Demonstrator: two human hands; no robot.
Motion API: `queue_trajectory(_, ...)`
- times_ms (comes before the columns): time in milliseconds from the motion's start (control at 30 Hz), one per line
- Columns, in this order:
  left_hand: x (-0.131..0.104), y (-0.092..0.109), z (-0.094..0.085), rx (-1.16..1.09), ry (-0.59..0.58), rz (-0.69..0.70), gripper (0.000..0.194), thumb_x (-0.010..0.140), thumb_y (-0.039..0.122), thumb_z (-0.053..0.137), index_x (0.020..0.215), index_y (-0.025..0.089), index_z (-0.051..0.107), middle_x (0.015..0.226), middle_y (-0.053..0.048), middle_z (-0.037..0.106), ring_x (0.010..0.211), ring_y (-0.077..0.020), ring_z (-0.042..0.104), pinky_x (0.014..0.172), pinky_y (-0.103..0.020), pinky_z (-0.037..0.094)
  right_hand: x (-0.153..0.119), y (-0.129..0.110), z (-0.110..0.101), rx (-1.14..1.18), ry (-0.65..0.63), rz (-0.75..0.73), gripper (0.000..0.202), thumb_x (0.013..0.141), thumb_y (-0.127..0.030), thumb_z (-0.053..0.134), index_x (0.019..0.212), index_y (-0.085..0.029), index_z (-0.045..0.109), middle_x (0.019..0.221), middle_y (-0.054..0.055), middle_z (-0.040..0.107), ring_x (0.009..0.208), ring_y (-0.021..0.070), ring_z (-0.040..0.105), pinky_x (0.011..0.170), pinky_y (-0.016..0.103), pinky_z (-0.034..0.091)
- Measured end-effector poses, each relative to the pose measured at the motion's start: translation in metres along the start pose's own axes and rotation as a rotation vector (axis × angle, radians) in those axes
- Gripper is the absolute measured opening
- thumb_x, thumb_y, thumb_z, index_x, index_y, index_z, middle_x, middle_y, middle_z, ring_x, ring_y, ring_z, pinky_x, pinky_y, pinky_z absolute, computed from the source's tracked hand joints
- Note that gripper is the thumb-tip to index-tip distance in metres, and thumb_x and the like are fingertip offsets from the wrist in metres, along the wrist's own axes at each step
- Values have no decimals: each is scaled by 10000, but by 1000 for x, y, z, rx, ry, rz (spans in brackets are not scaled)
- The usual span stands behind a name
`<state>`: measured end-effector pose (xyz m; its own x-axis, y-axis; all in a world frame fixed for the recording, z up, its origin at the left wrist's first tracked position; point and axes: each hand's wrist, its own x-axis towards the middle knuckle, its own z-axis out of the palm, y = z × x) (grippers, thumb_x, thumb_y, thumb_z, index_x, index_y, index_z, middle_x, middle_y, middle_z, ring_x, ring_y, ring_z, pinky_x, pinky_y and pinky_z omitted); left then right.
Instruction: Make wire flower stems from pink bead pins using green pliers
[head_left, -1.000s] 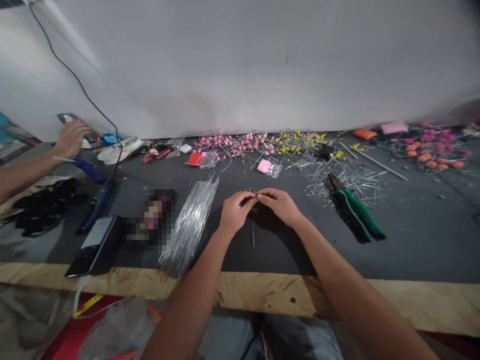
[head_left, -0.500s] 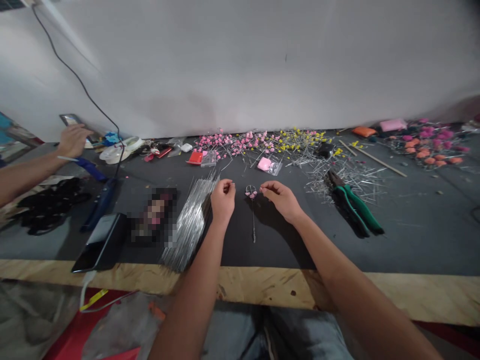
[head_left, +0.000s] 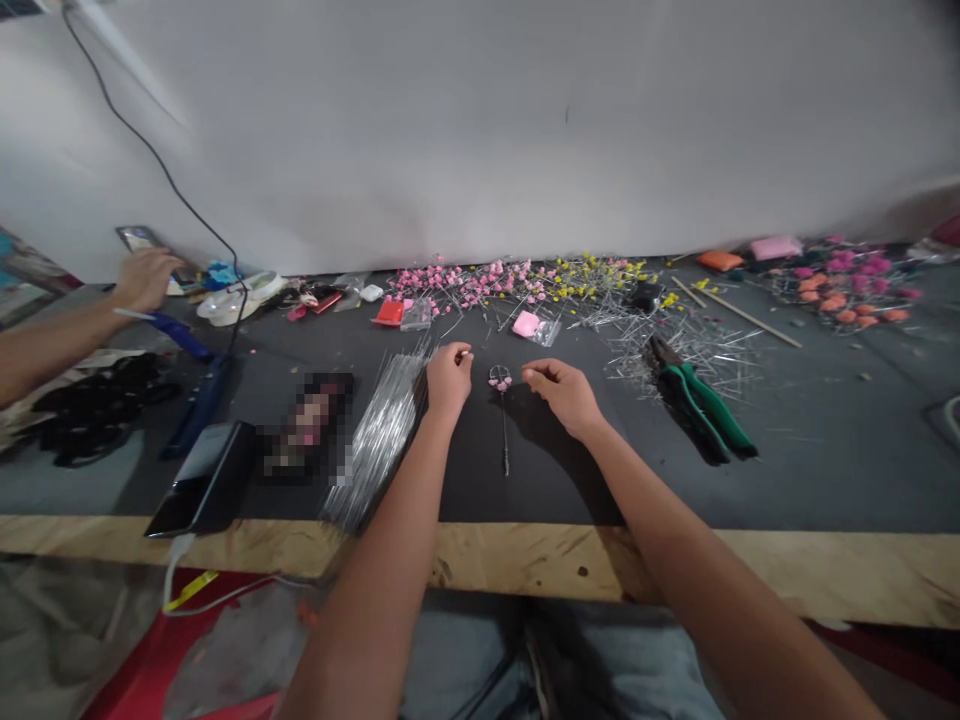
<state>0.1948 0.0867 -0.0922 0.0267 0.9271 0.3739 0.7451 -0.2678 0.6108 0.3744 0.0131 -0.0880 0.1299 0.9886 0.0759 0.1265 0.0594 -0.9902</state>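
No readable text or labels anywhere.

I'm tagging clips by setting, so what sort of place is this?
Probably a small handicraft workshop, though little of the room shows. The signs are a bundle of straight metal wires, green-handled pliers and a heap of pink-tipped wire stems.

a thin black cable [head_left: 150, 147] runs down the pale grey wall [head_left: 450, 120] toward a long dark-blue tool [head_left: 199, 405], its kind hard to make out. left of it spreads a tangled black heap [head_left: 97, 412]. a glossy black rectangular slab [head_left: 199, 485] lies at the pale wooden table edge [head_left: 525, 557], a white cable [head_left: 168, 580] hanging below. at right, a slim wooden stick [head_left: 754, 317] lies in front of an orange packet [head_left: 720, 260].
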Motion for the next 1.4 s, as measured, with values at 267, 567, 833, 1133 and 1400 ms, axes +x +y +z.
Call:
queue_trajectory(267, 4, 0, 1, 43, -10, 25, 212, 789, 148, 480, 924, 159, 643, 940, -85, 671, 887, -191, 597, 840, -314, 434, 0, 4, 0, 62, 29, 8, 297, 716, -417, 590, 894, -192, 663, 730, 20, 643, 585, 110, 512, 551, 242, 397)
queue_trajectory(567, 3, -3, 1, 50, 12, 11, 166, 794, 218, 513, 875, 152, 642, 868, -88, 680, 811, -193, 610, 772, -306, 452, 1, 5, 0, 74, 70, 16, 318, 688, -431, 614, 875, -178, 657, 706, 17, 632, 562, 103, 500, 540, 242, 401)
queue_trajectory(833, 3, 0, 0, 95, 23, 40, 150, 767, 140, 503, 819, 150, 644, 882, -105, 667, 893, -223, 589, 856, -364, 413, 1, 5, 0, 92, 77, 19, 305, 681, -419, 616, 860, -175, 651, 758, 35, 650, 613, 118, 532, 571, 256, 422)
queue_trajectory(1133, -1, -2, 2, 71, 45, 33, 226, 790, 119, 446, 917, 137, 632, 934, -108, 668, 878, -206, 601, 828, -338, 438, 3, 6, 0, 96, 74, 12, 295, 691, -423, 612, 857, -181, 645, 690, 8, 622, 574, 106, 505, 550, 245, 406)
queue_trajectory(1400, -2, -2, 2, 50, 25, 36, 187, 747, 157, 527, 892, 156, 646, 889, -94, 669, 847, -202, 601, 832, -342, 443, 4, 5, 1, 164, 43, 23, 294, 720, -422, 576, 886, -185, 632, 770, 31, 643, 649, 126, 547, 571, 249, 429)
